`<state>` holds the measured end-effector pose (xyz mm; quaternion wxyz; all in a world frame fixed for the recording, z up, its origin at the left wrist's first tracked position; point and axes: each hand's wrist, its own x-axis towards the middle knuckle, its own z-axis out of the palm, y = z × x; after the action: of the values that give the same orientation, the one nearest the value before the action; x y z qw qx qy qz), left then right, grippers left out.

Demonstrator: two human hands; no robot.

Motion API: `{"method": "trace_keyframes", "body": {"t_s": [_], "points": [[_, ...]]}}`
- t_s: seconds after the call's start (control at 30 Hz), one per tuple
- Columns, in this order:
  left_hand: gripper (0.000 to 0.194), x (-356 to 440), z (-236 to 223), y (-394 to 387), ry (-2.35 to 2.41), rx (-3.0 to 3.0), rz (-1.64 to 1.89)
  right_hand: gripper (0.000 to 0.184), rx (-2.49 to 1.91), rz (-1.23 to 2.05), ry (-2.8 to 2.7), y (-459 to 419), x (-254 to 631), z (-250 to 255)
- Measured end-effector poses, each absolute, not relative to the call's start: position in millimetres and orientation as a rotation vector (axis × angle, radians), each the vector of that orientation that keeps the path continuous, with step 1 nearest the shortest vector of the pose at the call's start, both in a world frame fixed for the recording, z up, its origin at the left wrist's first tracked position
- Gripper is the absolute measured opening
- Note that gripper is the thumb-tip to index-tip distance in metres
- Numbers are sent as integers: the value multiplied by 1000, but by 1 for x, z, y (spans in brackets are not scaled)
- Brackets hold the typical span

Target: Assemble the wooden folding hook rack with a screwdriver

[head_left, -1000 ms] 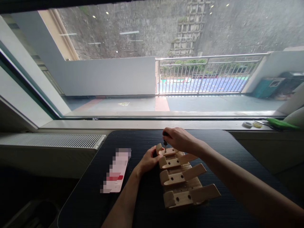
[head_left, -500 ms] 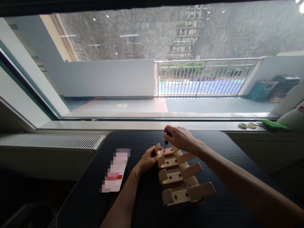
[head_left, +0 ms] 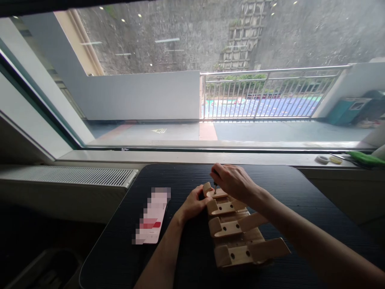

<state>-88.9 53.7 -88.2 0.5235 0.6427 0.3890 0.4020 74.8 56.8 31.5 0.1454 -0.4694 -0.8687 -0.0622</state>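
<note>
A pale wooden rack (head_left: 251, 237) lies on the black table, with several wooden pegs set across it in a row. Each peg that shows fully has two dark screw holes. My left hand (head_left: 195, 202) is closed on the rack's far left end, beside the farthest peg (head_left: 221, 193). From above, my right hand (head_left: 236, 181) grips a small screwdriver (head_left: 215, 188), whose handle is mostly covered by the fingers. The screwdriver stands nearly upright, its tip at the left hole of that farthest peg. My right hand and forearm hide the right ends of the farther pegs.
A phone (head_left: 155, 226) with a partly blurred pink screen lies left of my left forearm on the black table (head_left: 117, 249). Beyond the table's back edge runs a windowsill (head_left: 168, 156), with tape rolls (head_left: 323, 159) and a green item (head_left: 365, 157) at its right. A radiator (head_left: 90, 176) stands at the left.
The whole view has shifted, so the rack and hands appear farther right. My right hand has turned over the screwdriver and now covers more of its handle. My left hand keeps its hold.
</note>
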Motion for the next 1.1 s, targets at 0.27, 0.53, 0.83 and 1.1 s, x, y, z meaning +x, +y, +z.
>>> {"method": "trace_keyframes", "body": {"t_s": [0.27,0.53,0.83,1.1], "points": [[26,-92,-89,55,954,1562,963,26,-1431,-265,-2466,73,81,26],[21,-95,-94,57,981,1613,968,26,-1672,-254,-2333,74,74,20],[23,-95,-99,58,934,1605,973,26,-1689,-285,-2342,71,64,22],[39,-107,-69,52,764,1503,784,25,-1696,-301,-2347,60,68,26]]}}
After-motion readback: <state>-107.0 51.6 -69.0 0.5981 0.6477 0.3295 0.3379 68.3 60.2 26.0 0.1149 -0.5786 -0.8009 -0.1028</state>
